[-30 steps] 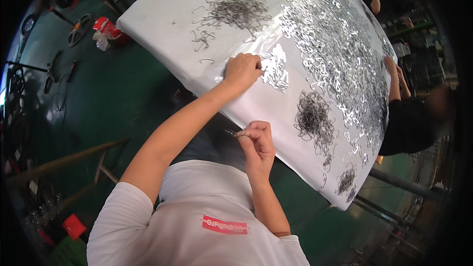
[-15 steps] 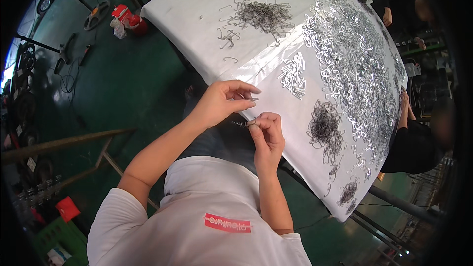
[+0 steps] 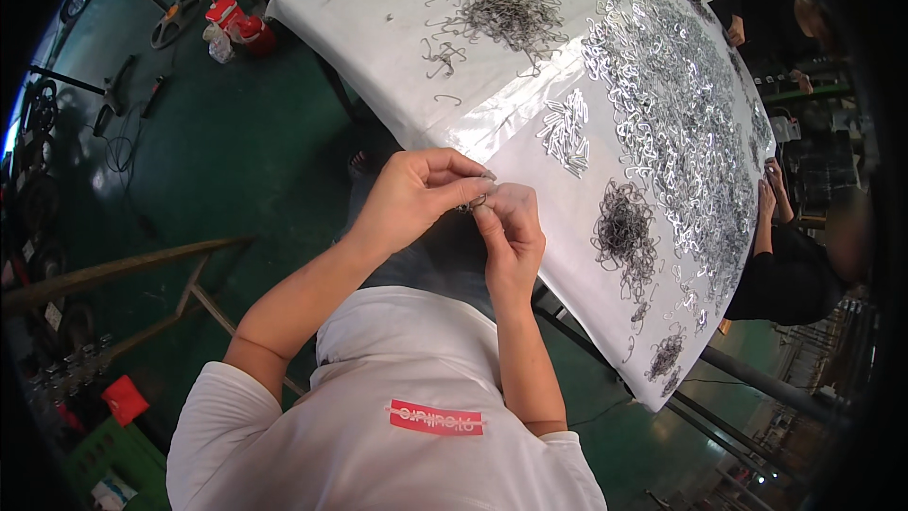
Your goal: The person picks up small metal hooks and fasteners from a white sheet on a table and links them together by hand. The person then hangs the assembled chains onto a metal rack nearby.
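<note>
My left hand (image 3: 409, 199) is closed in a pinch, its fingertips almost touching those of my right hand (image 3: 514, 238) above the table's near edge. Between the fingertips shows a small bent wire hook (image 3: 480, 201), which my right hand pinches. What my left fingertips hold is mostly hidden. On the white-covered table (image 3: 402, 47) just beyond lies a small pile of shiny metal sleeves (image 3: 566, 135). To its right sits a tangled heap of dark wire hooks (image 3: 624, 229), and a bigger heap of similar hooks (image 3: 511, 19) lies farther off at the left.
A wide spread of shiny bent metal pieces (image 3: 676, 104) covers the table's right part. People in dark clothing (image 3: 790, 274) stand along the far right edge. A red container (image 3: 253, 35) is on the green floor at left, and a metal rail (image 3: 132, 270) stands nearer.
My hands have come together: the left fingertips now meet the hook in my right fingers, where a gap was before. The right hand has risen slightly, and the view has shifted a little.
</note>
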Demonstrator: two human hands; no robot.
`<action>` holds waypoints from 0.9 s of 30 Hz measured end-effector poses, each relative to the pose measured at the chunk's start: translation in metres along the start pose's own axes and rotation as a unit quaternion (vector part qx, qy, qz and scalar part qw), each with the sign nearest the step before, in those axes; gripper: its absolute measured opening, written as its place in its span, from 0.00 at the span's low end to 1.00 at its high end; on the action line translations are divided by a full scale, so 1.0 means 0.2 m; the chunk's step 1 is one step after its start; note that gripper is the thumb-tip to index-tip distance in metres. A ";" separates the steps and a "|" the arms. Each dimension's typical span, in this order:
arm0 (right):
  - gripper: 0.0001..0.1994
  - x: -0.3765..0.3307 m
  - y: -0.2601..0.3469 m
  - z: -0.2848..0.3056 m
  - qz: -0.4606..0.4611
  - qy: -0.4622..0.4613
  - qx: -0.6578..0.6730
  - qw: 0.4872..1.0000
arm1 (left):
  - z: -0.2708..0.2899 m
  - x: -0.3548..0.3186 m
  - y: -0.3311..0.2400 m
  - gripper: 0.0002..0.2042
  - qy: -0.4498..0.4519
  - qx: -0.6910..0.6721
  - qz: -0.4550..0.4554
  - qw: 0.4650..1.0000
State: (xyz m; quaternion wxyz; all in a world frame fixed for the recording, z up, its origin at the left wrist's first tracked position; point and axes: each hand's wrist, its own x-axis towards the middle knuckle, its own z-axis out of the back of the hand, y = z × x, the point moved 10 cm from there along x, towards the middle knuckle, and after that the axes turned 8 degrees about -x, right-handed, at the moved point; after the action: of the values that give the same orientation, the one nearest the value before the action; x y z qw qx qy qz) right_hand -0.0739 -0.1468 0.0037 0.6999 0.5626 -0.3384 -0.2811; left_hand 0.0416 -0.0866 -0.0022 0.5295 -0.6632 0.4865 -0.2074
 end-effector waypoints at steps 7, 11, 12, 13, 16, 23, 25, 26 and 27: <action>0.02 0.00 0.02 -0.02 0.012 0.001 -0.027 1.000 | 0.03 0.00 0.00 0.07 -0.015 -0.037 -0.038 0.998; 0.02 -0.01 0.02 -0.02 0.003 -0.002 -0.009 1.000 | 0.08 0.03 -0.01 0.09 -0.038 0.040 -0.083 0.995; 0.02 -0.01 0.02 -0.02 0.000 -0.001 -0.009 1.000 | 0.09 0.04 0.00 0.08 -0.039 0.053 -0.079 0.995; 0.02 -0.01 0.02 -0.01 -0.002 -0.001 -0.010 1.000 | 0.09 0.06 0.01 0.08 -0.035 0.062 -0.089 0.993; 0.02 -0.02 0.02 -0.01 0.000 -0.006 -0.003 1.000 | 0.10 0.15 0.06 0.08 -0.042 0.067 -0.064 0.995; 0.02 -0.03 0.02 0.02 -0.003 -0.014 -0.026 1.000 | 0.04 0.17 0.08 0.09 -0.011 0.014 -0.046 0.999; 0.03 -0.03 0.02 0.03 0.003 -0.016 -0.036 0.999 | 0.03 0.14 0.04 0.09 -0.007 0.004 -0.061 0.998; 0.03 -0.03 0.02 0.03 0.008 -0.017 -0.043 0.999 | 0.03 0.12 0.05 0.09 -0.003 0.007 -0.040 0.999; 0.03 -0.02 0.02 0.03 0.013 -0.018 -0.050 0.999 | 0.03 0.11 0.04 0.09 0.006 0.011 -0.031 0.999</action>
State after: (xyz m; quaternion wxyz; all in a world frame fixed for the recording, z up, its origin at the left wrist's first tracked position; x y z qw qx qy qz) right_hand -0.0817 -0.1460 0.0070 0.7244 0.5176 -0.3440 -0.2983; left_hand 0.0513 -0.1019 -0.0166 0.5272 -0.6709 0.4664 -0.2333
